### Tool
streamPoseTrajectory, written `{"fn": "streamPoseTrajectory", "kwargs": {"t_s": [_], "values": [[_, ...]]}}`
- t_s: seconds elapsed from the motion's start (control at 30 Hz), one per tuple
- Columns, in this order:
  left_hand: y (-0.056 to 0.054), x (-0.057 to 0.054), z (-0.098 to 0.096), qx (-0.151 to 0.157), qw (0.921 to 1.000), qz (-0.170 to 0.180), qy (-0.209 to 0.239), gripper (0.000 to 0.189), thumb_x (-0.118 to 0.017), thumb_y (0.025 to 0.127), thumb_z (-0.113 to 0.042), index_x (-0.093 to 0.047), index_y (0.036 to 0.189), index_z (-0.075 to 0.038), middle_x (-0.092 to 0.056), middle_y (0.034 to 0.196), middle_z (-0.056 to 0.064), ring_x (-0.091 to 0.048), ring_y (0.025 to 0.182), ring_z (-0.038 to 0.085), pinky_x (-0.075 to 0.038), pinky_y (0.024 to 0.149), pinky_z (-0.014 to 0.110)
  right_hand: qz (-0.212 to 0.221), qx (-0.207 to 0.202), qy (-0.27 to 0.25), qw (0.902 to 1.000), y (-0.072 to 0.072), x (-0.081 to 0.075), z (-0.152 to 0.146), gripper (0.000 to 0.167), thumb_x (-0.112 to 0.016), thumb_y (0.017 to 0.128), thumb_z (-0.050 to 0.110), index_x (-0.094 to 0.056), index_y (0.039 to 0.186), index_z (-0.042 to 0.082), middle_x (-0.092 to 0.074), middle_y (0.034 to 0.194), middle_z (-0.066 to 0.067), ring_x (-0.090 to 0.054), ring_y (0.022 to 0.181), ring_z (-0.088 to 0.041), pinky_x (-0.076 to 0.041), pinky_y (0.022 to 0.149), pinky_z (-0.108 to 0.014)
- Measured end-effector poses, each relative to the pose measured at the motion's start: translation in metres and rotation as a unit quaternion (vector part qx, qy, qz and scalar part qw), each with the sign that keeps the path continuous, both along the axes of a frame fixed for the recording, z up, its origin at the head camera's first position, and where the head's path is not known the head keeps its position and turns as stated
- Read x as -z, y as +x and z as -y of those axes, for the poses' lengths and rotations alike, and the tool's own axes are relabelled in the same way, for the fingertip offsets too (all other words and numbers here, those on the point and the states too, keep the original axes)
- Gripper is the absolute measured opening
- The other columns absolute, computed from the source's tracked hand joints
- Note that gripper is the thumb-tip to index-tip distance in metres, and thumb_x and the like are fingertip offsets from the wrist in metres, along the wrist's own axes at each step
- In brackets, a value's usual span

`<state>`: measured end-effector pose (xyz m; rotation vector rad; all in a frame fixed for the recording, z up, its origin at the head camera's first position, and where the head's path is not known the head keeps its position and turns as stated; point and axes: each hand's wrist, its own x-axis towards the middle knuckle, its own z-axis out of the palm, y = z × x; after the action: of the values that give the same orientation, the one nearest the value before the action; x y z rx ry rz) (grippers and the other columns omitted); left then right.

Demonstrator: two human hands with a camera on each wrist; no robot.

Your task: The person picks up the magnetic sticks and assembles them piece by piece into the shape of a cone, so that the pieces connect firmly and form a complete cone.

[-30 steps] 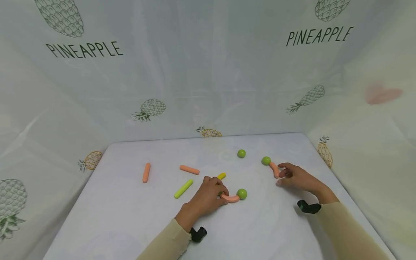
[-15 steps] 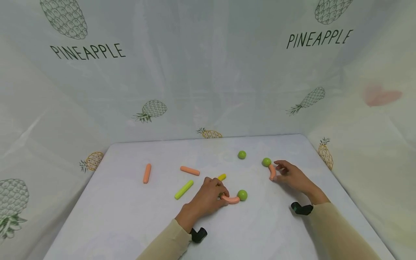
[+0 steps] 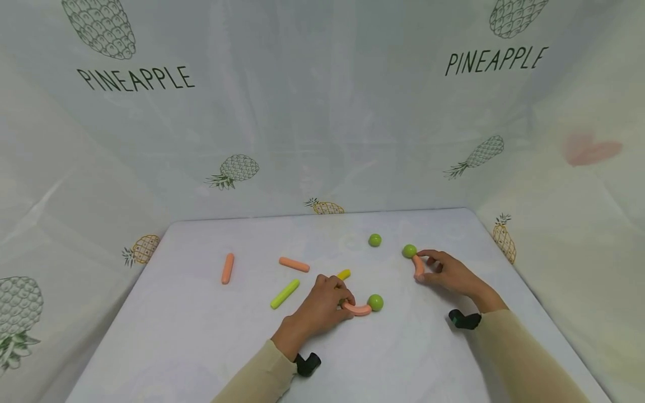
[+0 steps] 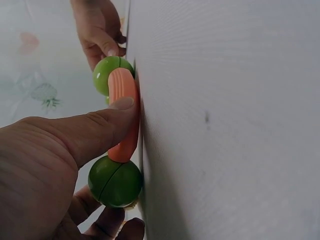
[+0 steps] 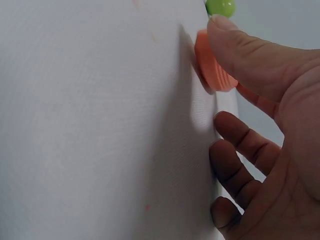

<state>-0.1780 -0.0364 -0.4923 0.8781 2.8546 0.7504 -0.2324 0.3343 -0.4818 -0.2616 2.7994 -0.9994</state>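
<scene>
My left hand (image 3: 322,302) holds a curved orange stick (image 3: 359,309), its thumb lying on the stick in the left wrist view. A green ball (image 3: 375,303) sits at the stick's right end. A second green ball (image 4: 115,181) touches the other end, with the fingers around it. At the right, my right hand (image 3: 450,274) pinches another curved orange stick (image 3: 419,266) between thumb and index finger. One more green ball (image 3: 410,251) touches that stick's far end. In the right wrist view, the other fingers hang loosely beside the orange stick (image 5: 212,65).
On the white table (image 3: 201,347) lie a yellow stick (image 3: 344,274), partly behind the left hand, a yellow-green stick (image 3: 285,294) and two straight orange sticks (image 3: 228,268). A loose green ball (image 3: 375,240) lies farther back. Pineapple-printed cloth (image 3: 322,123) surrounds the table.
My right hand has moved left and taken the curved orange stick between thumb and finger. That stick and its green ball have shifted slightly left. The left hand stays put.
</scene>
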Motion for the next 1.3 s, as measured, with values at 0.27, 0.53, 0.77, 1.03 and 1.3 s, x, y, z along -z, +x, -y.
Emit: {"fn": "streamPoseTrajectory", "kwargs": {"t_s": [0.27, 0.53, 0.77, 1.03, 1.3], "values": [[0.0, 0.0, 0.0, 0.001, 1.0, 0.004, -0.004, 0.014, -0.082, 0.094, -0.034, -0.078, 0.107, -0.031, -0.06, 0.119, -0.008, -0.043, 0.108, 0.015, -0.046, 0.09, 0.027, -0.05, 0.01, -0.026, 0.9984, -0.005, 0.01, 0.011, 0.054, -0.08, 0.096, 0.03, -0.064, 0.14, 0.004, -0.06, 0.133, -0.021, -0.055, 0.108, -0.03, -0.046, 0.089, -0.042], [0.0, -0.001, 0.0, 0.0, 1.0, 0.002, -0.005, 0.012, -0.083, 0.094, -0.034, -0.078, 0.105, -0.031, -0.061, 0.12, -0.008, -0.043, 0.108, 0.015, -0.046, 0.09, 0.026, -0.039, 0.008, -0.019, 0.999, -0.006, 0.007, 0.016, 0.052, -0.079, 0.097, 0.029, -0.064, 0.141, 0.005, -0.065, 0.121, -0.013, -0.053, 0.1, -0.024, -0.045, 0.084, -0.039], [0.0, -0.001, 0.0, -0.001, 0.9999, 0.01, 0.0, 0.013, -0.083, 0.093, -0.033, -0.079, 0.105, -0.03, -0.062, 0.119, -0.01, -0.044, 0.109, 0.015, -0.046, 0.091, 0.026, -0.041, -0.002, -0.02, 0.999, -0.01, 0.01, 0.015, 0.052, -0.081, 0.095, 0.028, -0.066, 0.139, 0.004, -0.064, 0.121, -0.014, -0.052, 0.097, -0.024, -0.044, 0.082, -0.038], [-0.001, 0.002, 0.001, 0.0, 0.9999, 0.014, 0.006, 0.012, -0.083, 0.093, -0.032, -0.078, 0.104, -0.032, -0.061, 0.118, -0.011, -0.044, 0.11, 0.015, -0.046, 0.089, 0.025, -0.022, 0.018, -0.027, 0.9992, -0.009, 0.01, 0.015, 0.06, -0.082, 0.093, 0.033, -0.061, 0.141, 0.004, -0.061, 0.129, -0.018, -0.051, 0.095, -0.025, -0.043, 0.077, -0.036], [-0.002, 0.003, 0.001, 0.001, 0.9999, 0.011, 0.01, 0.012, -0.084, 0.093, -0.031, -0.078, 0.104, -0.031, -0.061, 0.117, -0.012, -0.043, 0.108, 0.014, -0.045, 0.088, 0.024, 0.003, 0.023, -0.03, 0.9993, -0.006, 0.008, 0.014, 0.068, -0.084, 0.091, 0.037, -0.057, 0.145, 0.004, -0.063, 0.12, -0.014, -0.052, 0.095, -0.025, -0.043, 0.074, -0.036]]}}
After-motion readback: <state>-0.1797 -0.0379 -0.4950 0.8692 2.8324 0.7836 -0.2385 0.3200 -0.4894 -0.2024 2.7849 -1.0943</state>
